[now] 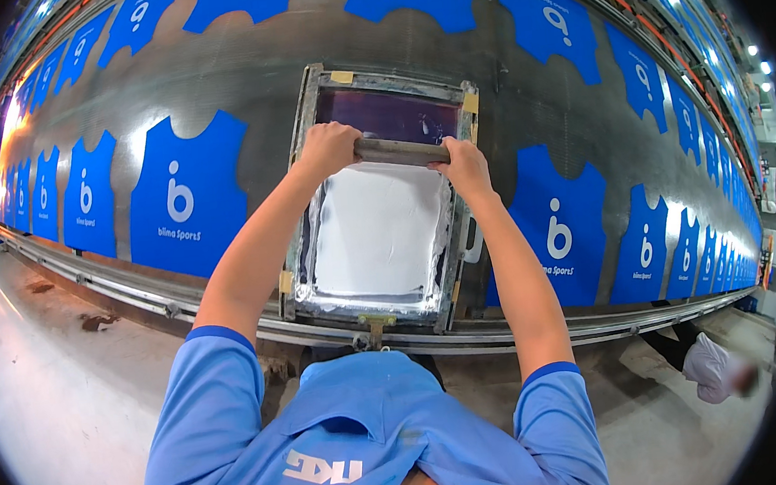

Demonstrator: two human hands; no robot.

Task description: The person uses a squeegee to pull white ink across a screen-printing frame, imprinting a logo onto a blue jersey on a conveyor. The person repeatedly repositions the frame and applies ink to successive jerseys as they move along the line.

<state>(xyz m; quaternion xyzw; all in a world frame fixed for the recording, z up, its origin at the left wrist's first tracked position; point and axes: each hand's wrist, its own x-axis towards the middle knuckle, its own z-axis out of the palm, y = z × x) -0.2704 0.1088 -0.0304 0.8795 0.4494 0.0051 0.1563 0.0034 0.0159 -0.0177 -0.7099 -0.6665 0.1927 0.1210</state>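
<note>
Dark table [268, 56], fingers [346, 139] around bar [401, 151]

Dressed in a light blue shirt [362, 381] here, softly creased, with short sleeves [197, 422] each edged in a darker blue band [547, 372], neat touch! Now over to the left of the front: bold white block lettering [322, 467], and just beside it, a curved, gaping, pocket-like slit [348, 425]. And bare below those bands, right down to left hand [330, 147] and right hand [466, 167]!

A grey squeegee [401, 151] lies crosswise — over the white-smeared framed screen [378, 114].
</note>
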